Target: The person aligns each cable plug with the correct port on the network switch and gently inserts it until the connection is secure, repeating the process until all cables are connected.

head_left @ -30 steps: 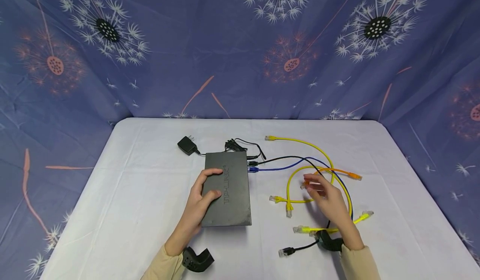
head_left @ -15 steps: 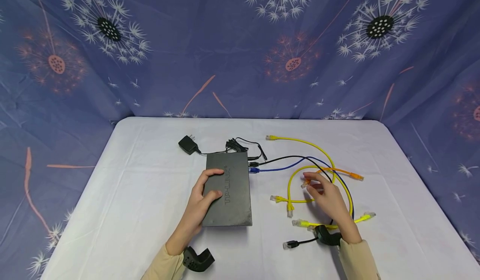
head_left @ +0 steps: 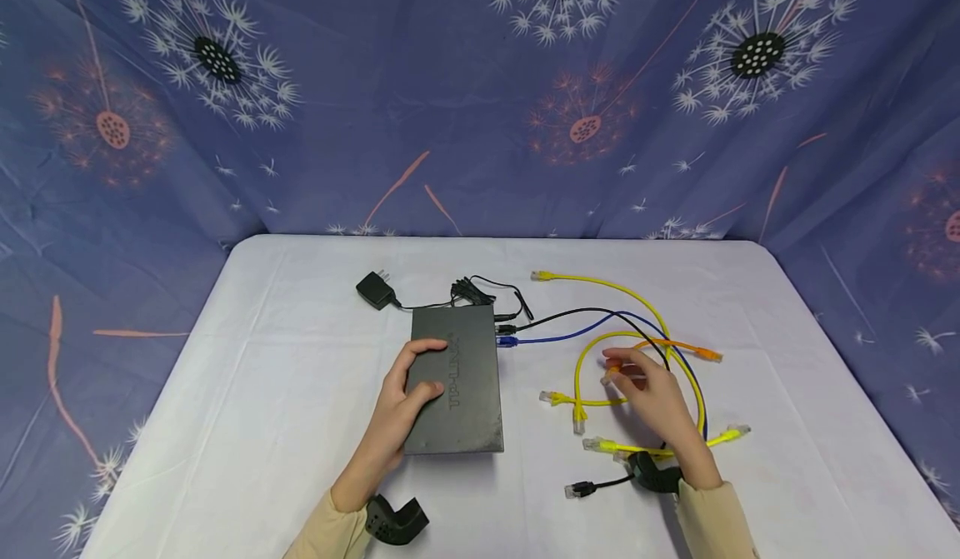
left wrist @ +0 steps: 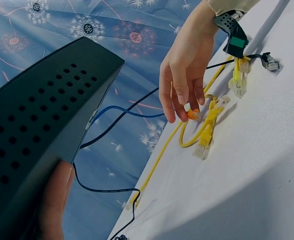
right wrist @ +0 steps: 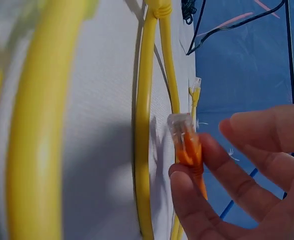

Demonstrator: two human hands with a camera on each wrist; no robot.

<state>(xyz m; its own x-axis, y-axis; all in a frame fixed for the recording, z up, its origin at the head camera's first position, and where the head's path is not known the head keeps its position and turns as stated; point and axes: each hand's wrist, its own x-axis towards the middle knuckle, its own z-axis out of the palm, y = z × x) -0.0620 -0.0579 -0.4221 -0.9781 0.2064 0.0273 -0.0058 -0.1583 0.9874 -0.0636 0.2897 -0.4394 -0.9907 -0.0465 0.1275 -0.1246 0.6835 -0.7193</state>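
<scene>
My left hand (head_left: 393,405) holds a dark TP-LINK network switch (head_left: 471,413) by its left side, thumb and index finger on top. In the left wrist view the switch (left wrist: 41,110) is tilted, its vented side showing. A blue network cable (head_left: 551,339) and a black network cable (head_left: 570,315) run into its right side, beside a thin power lead. Over the cables, my right hand (head_left: 660,401) pinches one end of a short orange network cable (head_left: 693,350). Its clear-tipped plug (right wrist: 188,145) points away from the fingers in the right wrist view.
Several yellow network cables (head_left: 637,292) lie looped on the white table (head_left: 285,392), around and under my right hand. A loose black plug (head_left: 580,489) lies near the front. Behind the switch are a black power adapter (head_left: 375,290) and its bundled cord (head_left: 471,291).
The loose black plug and the nearest yellow plug have shifted slightly away from the front edge. My right hand has turned the orange plug a little; my left hand stays put on the switch.
</scene>
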